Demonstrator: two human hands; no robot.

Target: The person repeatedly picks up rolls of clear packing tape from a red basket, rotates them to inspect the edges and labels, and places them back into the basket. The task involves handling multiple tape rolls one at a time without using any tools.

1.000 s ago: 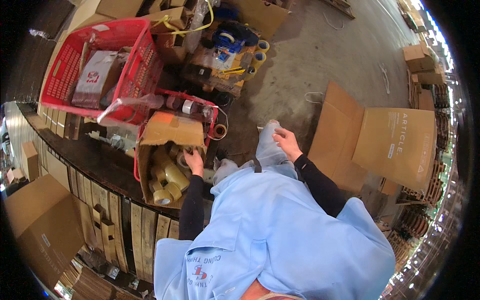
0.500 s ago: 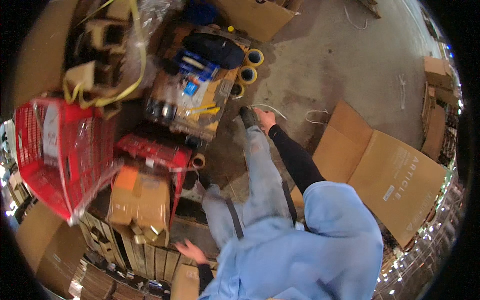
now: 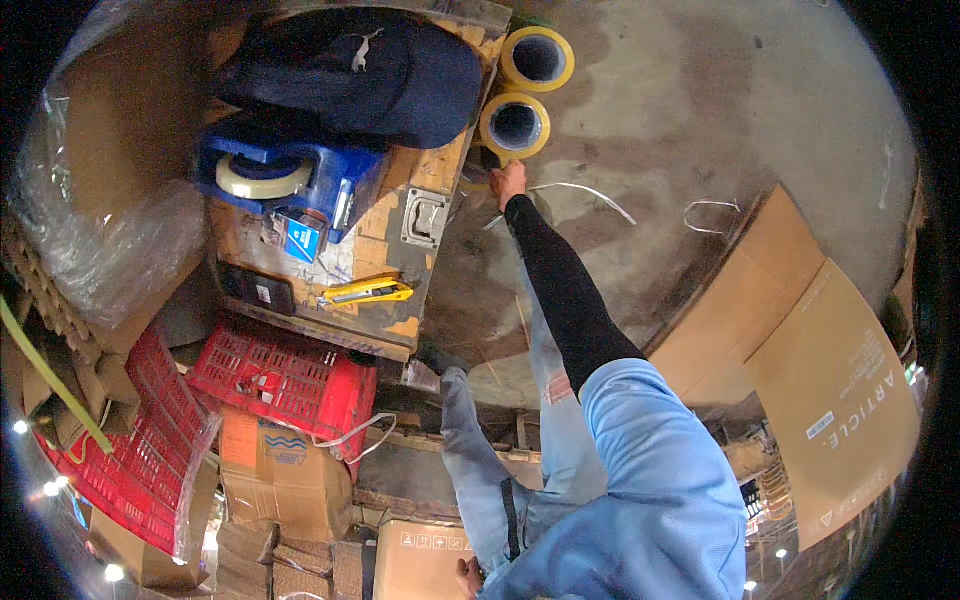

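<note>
My right hand (image 3: 508,182) reaches far forward beside the wooden crate (image 3: 390,345). Its fingers are curled at the edge of a partly hidden roll of tape (image 3: 484,163). Just beyond are two more yellow-rimmed rolls of tape, a nearer one (image 3: 542,130) and a farther one (image 3: 566,62). My left hand (image 3: 469,577) is low by my left leg, next to a cardboard box (image 3: 415,565); most of its fingers are hidden. On the crate lie a yellow utility knife (image 3: 372,291), a blue tape dispenser (image 3: 330,170) and a dark cap (image 3: 410,85).
Red plastic crates (image 3: 285,375) stand at the left, with a carton (image 3: 285,480) beside them. An opened cardboard box (image 3: 830,400) spreads out on the right. White strap pieces (image 3: 590,192) lie on the concrete floor (image 3: 690,120). Clear plastic wrap (image 3: 110,240) hangs at far left.
My view has come closer to the crate top and tape rolls. My right hand has gone from beside my shoe to the nearest tape roll. My left hand has drawn in toward my leg.
</note>
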